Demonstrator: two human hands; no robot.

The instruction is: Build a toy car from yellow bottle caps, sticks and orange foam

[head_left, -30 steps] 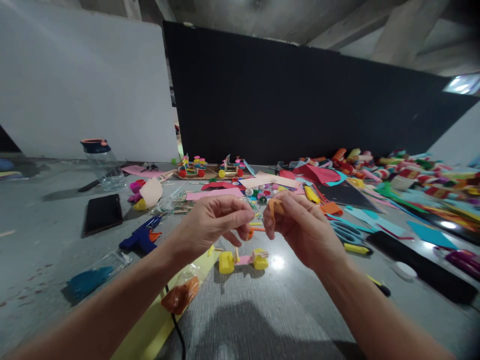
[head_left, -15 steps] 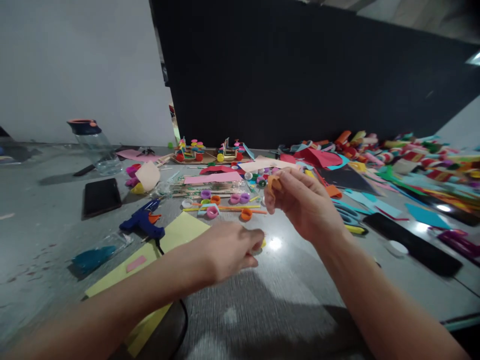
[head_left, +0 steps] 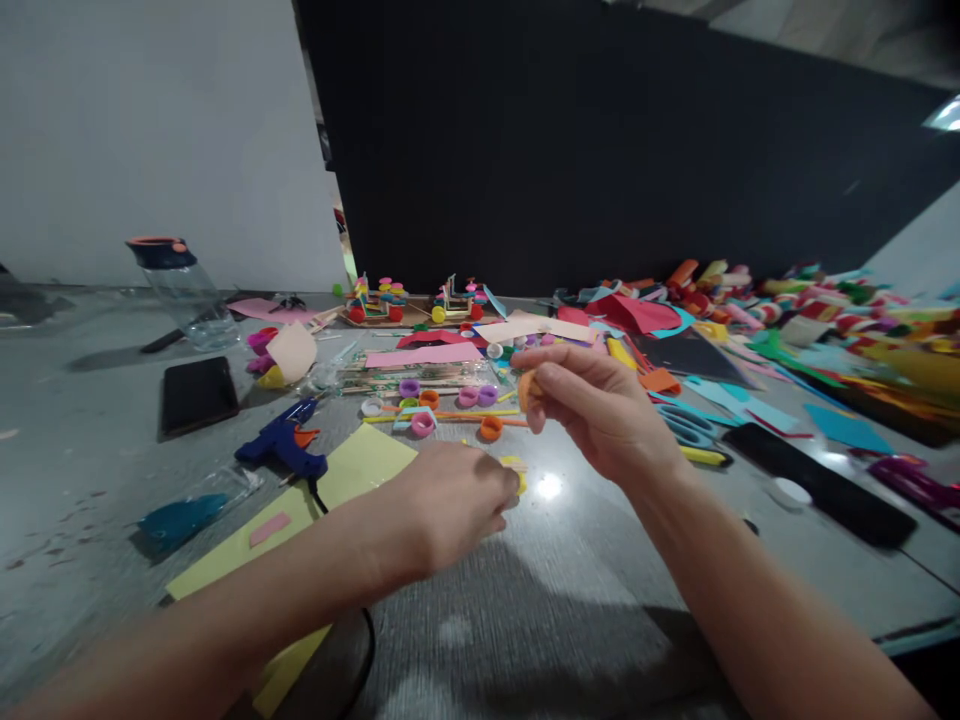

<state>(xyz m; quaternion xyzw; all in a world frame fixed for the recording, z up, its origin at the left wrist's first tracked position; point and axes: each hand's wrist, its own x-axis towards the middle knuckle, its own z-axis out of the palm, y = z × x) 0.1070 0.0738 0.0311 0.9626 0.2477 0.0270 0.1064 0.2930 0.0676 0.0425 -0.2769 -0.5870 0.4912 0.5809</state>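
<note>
Right of centre in the frame, the right hand (head_left: 607, 410) pinches a small orange piece (head_left: 529, 390) between thumb and fingers. Just below the centre, the left hand (head_left: 454, 500) reaches to a yellow piece (head_left: 519, 466) on the desk (head_left: 585, 560), mostly hiding it; I cannot tell whether the fingers grip it. Left of centre, a blue glue gun (head_left: 283, 442) lies beside yellow paper (head_left: 369, 462).

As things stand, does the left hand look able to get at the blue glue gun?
Probably yes: the blue glue gun lies uncovered, and nothing upright shows between it and the left hand. That hand is at a yellow piece; whether it grips it is hidden.
</note>
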